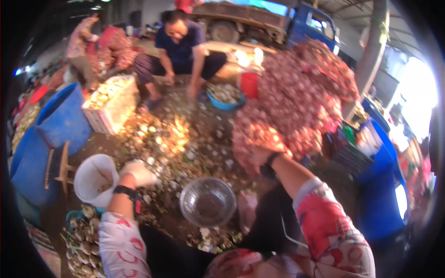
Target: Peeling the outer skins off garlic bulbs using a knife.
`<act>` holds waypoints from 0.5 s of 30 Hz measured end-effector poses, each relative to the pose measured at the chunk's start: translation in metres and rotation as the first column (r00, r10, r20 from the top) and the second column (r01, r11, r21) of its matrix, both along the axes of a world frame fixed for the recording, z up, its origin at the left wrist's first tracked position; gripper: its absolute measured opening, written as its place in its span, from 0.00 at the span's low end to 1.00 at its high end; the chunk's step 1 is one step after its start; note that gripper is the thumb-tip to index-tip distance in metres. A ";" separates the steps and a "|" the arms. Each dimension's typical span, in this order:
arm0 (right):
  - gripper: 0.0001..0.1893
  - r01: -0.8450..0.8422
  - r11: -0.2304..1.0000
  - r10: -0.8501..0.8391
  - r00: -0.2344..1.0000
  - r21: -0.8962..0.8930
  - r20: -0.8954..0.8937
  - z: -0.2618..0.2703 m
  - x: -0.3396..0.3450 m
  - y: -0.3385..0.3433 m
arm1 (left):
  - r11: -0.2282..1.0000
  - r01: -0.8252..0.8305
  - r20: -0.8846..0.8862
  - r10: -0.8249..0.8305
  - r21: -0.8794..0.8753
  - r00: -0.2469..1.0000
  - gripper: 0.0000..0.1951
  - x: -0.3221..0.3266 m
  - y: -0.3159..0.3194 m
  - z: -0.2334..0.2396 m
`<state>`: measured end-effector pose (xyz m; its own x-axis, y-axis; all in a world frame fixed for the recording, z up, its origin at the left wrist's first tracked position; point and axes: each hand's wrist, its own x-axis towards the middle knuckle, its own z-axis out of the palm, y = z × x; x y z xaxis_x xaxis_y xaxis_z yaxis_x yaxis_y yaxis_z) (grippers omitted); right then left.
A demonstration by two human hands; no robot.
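Observation:
My left hand [138, 173], in what looks like a pale glove, is low over the littered ground, just right of a white plastic bucket [96, 179]. Blur hides its fingers and anything they may hold. My right hand [261, 157] reaches forward to the near side of a red mesh sack [255, 133] filled with what look like garlic bulbs. It seems to touch the mesh, but its grip is not clear. Between my arms a shiny metal basin [208, 202] rests on the ground, with no heap of bulbs inside. Peelings and loose pale pieces [187, 156] surround it.
Ahead, a person [179, 45] sits low by a blue basin [226, 96] of bulbs and a filled crate [111, 104]. Blue tubs [64, 116] and a small wooden stool [64, 170] stand left. Bulbs [83, 246] lie heaped at lower left; blue barrels [379, 198] stand right.

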<state>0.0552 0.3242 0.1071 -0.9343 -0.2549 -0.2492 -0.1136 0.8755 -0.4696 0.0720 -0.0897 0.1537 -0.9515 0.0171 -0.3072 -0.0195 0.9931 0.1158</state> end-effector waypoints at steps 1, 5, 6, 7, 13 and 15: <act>0.13 -0.320 0.776 0.235 0.946 -0.543 -0.222 -0.036 -0.016 0.090 | 0.997 0.059 -0.056 -0.057 0.043 0.997 0.26 -0.008 0.033 0.013; 0.10 -0.203 0.737 0.218 0.974 -0.644 -0.058 -0.024 -0.012 0.068 | 0.634 0.658 0.113 -0.680 -0.407 0.725 0.20 -0.043 -0.026 -0.017; 0.13 -0.173 0.961 0.142 0.978 -0.218 -0.151 -0.004 -0.004 0.033 | 0.960 0.275 -0.082 -0.279 -0.056 0.957 0.19 -0.013 -0.015 0.000; 0.15 -0.080 0.970 0.149 0.941 0.229 -0.305 0.031 0.020 -0.030 | 0.968 0.193 -0.028 -0.200 -0.158 0.979 0.22 -0.021 -0.066 -0.034; 0.18 0.086 0.918 0.106 0.887 0.386 -0.449 0.080 0.062 -0.018 | 0.998 -0.054 -0.043 0.055 0.017 0.998 0.28 0.009 -0.032 -0.003; 0.20 0.094 0.960 0.040 0.885 0.262 -0.464 0.043 0.043 0.020 | 0.992 -0.078 -0.016 0.080 0.097 0.997 0.28 0.016 -0.026 0.006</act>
<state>0.0982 0.3438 0.1505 -0.9643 -0.2136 0.1563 -0.2325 0.9658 -0.1147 0.0877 -0.1156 0.1595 -0.9570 -0.0296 -0.2887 -0.0940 0.9728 0.2117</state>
